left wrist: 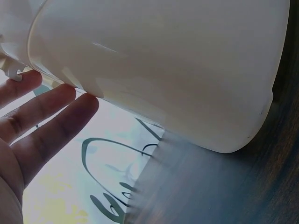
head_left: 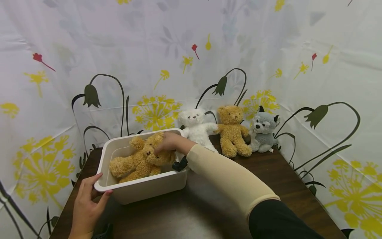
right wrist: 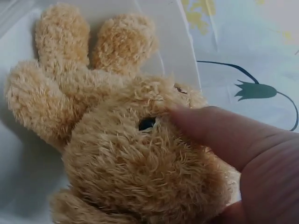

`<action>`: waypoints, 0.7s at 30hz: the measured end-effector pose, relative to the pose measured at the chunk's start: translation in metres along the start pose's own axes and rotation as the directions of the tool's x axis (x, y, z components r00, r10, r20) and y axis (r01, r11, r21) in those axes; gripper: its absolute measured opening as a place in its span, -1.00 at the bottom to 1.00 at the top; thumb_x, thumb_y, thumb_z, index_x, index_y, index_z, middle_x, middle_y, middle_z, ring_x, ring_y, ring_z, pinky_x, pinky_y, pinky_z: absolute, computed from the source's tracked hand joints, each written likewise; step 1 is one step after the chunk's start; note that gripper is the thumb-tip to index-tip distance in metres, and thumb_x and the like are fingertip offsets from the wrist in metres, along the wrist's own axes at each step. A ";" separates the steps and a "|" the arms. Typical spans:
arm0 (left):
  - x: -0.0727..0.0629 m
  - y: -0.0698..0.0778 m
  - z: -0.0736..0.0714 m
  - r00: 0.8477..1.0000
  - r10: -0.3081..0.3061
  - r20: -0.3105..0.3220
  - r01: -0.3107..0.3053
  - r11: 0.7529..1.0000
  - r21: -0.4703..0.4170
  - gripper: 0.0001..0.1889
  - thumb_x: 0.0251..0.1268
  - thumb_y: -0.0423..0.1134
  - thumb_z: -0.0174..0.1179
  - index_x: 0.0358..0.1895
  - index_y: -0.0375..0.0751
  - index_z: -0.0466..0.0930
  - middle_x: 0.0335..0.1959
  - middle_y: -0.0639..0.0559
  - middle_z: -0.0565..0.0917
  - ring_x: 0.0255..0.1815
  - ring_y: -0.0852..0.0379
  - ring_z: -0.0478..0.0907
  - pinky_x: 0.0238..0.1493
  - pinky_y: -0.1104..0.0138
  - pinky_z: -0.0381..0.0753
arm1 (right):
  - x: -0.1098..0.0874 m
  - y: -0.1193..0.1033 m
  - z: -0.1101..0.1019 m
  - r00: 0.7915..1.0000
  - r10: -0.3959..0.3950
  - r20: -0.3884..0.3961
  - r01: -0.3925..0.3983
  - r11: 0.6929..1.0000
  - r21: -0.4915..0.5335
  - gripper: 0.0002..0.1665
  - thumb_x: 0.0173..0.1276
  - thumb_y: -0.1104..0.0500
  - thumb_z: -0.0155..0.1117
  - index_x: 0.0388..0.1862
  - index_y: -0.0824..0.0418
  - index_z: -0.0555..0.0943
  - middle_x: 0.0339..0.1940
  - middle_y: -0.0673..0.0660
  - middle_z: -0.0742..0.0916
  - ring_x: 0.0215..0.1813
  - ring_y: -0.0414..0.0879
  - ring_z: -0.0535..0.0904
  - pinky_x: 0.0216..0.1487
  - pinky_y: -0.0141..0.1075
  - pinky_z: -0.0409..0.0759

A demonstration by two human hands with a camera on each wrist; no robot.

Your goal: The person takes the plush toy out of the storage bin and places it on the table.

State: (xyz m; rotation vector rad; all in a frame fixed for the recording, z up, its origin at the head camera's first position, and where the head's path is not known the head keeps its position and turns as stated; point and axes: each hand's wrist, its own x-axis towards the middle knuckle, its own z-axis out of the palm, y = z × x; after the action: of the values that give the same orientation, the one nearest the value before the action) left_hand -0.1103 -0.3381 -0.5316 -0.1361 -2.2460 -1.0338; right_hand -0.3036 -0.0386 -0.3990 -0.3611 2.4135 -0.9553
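Note:
A white plastic bin (head_left: 149,190) stands on the dark wooden table, at the left. My left hand (head_left: 88,203) grips its near left corner, thumb on the front rim and fingers at the left side. In the left wrist view, the fingertips (left wrist: 88,103) touch the bin's pale wall (left wrist: 177,60). A curly golden-brown teddy bear (head_left: 138,163) lies in the bin with its legs to the left. My right hand (head_left: 172,142) holds this bear by the head. The right wrist view shows the thumb (right wrist: 219,133) pressed in beside the bear's dark eye (right wrist: 146,123); the other fingers are mostly hidden.
Behind and right of the bin sit a white bear (head_left: 198,129), another golden-brown bear (head_left: 232,134) and a grey-and-white plush animal (head_left: 265,131) in a row. A flower-printed curtain (head_left: 161,49) hangs around the table (head_left: 286,189).

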 end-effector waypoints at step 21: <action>-0.002 -0.001 -0.001 1.000 0.012 -0.006 -0.012 0.999 0.050 -0.11 0.08 -0.53 0.62 0.56 -0.19 0.49 0.18 -0.22 0.54 0.12 0.67 0.40 0.08 0.89 0.48 | -0.028 -0.005 -0.038 0.945 -0.275 -0.175 0.308 0.929 0.204 0.23 0.32 0.11 0.68 0.82 -0.11 0.16 0.82 0.08 0.26 0.77 0.10 0.25 0.57 0.09 0.62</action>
State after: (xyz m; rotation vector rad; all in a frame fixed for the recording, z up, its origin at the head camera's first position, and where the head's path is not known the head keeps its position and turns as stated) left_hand -0.1089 -0.3389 -0.5326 -0.1248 -2.2608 -0.9703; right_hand -0.3007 -0.0093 -0.3619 -0.5966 2.3830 -1.4221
